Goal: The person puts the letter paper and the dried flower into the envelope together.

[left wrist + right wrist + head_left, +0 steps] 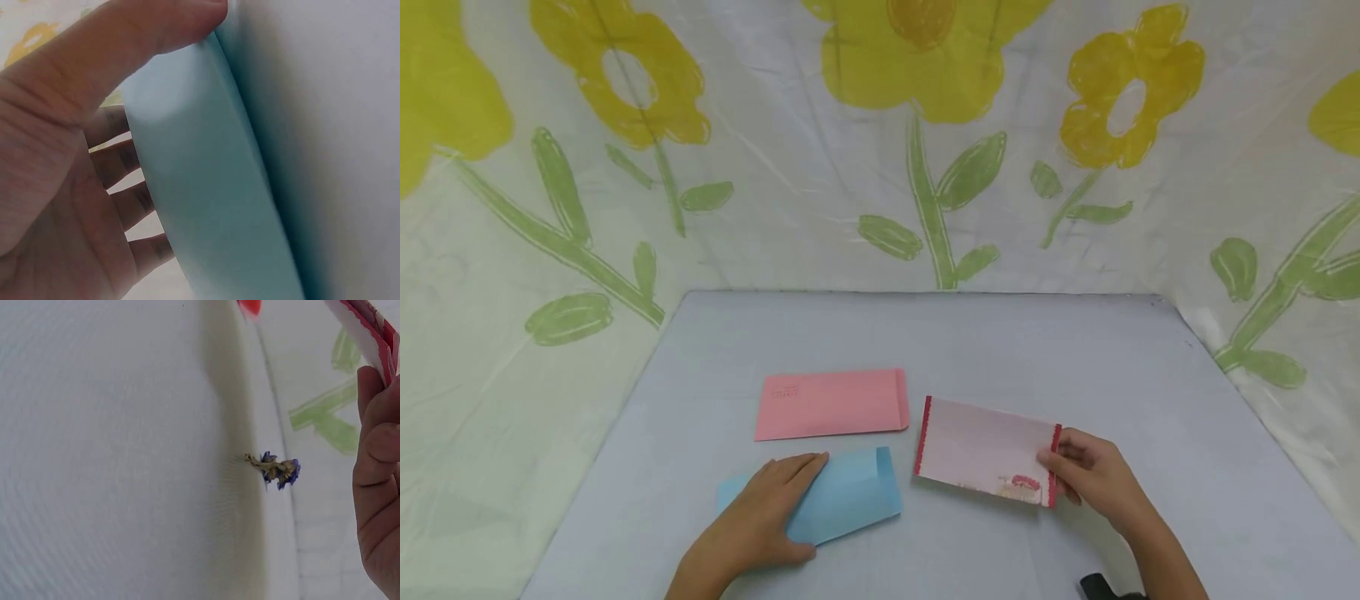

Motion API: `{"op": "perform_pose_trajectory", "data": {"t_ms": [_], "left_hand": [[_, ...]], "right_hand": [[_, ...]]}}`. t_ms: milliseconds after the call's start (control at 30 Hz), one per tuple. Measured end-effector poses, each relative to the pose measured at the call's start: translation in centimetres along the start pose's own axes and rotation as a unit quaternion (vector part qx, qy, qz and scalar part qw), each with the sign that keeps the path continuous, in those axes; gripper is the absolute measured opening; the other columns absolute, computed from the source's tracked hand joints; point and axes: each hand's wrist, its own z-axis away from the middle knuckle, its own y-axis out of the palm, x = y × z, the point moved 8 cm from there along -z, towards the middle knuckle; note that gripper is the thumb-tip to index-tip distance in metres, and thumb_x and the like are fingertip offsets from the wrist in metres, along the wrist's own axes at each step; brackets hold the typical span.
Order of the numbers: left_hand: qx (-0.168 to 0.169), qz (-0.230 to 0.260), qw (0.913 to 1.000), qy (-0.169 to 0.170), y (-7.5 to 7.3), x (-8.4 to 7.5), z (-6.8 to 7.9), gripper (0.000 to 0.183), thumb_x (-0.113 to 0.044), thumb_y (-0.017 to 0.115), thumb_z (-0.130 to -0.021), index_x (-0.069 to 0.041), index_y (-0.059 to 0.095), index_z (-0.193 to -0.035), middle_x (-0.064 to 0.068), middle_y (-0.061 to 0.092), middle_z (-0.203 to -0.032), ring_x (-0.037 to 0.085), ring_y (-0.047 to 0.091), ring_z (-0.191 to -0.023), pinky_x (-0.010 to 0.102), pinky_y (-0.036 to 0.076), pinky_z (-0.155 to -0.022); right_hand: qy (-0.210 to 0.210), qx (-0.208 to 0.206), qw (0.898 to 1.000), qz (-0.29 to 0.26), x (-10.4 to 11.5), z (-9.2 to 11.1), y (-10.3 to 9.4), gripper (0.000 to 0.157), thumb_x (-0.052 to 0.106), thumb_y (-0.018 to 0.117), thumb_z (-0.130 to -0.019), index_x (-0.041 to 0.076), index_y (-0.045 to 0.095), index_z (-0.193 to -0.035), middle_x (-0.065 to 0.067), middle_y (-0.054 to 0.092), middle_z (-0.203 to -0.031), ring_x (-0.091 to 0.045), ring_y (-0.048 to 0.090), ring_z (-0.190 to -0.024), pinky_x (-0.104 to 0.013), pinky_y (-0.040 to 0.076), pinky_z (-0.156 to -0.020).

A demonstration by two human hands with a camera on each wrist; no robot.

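Observation:
My left hand (775, 508) holds a light blue envelope (846, 496) by its long edges, thumb at the near side and fingers across the far side. In the left wrist view the envelope (194, 156) bows a little between thumb and fingers. On the right, my right hand (1093, 471) pinches the right end of a pale pink envelope (981, 446) with red scalloped ends and a small printed picture at its lower corner. A pink envelope (831, 406) with faint print lies flat beyond the blue one.
A grey-white cloth covers the table (1037, 350). Behind it hangs a white curtain (775, 192) painted with yellow flowers. A small dried purple flower (275, 470) shows in the right wrist view. Something black (1097, 586) sits beside my right forearm.

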Motion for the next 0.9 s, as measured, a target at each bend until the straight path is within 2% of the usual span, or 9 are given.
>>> {"op": "perform_pose_trajectory", "data": {"t_ms": [333, 667, 900], "left_hand": [[0.001, 0.001, 1.0000, 0.004, -0.2, -0.2, 0.1, 0.100, -0.028, 0.092, -0.065, -0.004, 0.044, -0.149, 0.009, 0.050, -0.146, 0.028, 0.045, -0.134, 0.054, 0.033, -0.113], [0.011, 0.003, 0.9999, -0.005, -0.1, -0.2, 0.0, 0.098, -0.026, 0.091, -0.066, -0.004, 0.044, -0.149, 0.010, 0.050, -0.145, 0.029, 0.045, -0.133, 0.056, 0.033, -0.112], [0.009, -0.003, 1.0000, 0.002, -0.1, -0.3, -0.1, 0.099, -0.027, 0.091, -0.066, -0.004, 0.044, -0.149, 0.009, 0.049, -0.147, 0.029, 0.044, -0.134, 0.056, 0.032, -0.114]], "right_hand": [[0.010, 0.000, 0.999, -0.030, 0.0, 0.2, 0.9, 0.016, 0.009, 0.071, -0.093, -0.005, 0.062, -0.096, -0.008, 0.057, -0.064, -0.015, 0.051, -0.050, -0.031, 0.047, -0.042], [-0.013, 0.060, 0.998, -0.026, 0.0, -0.1, 3.8, 0.015, 0.010, 0.071, -0.094, -0.002, 0.061, -0.094, -0.007, 0.057, -0.062, -0.013, 0.049, -0.047, -0.029, 0.046, -0.039], [-0.005, 0.073, 0.997, -0.006, 0.0, -0.2, 4.6, 0.012, 0.014, 0.072, -0.093, 0.005, 0.065, -0.088, -0.003, 0.056, -0.059, -0.010, 0.048, -0.046, -0.028, 0.046, -0.038]]}}
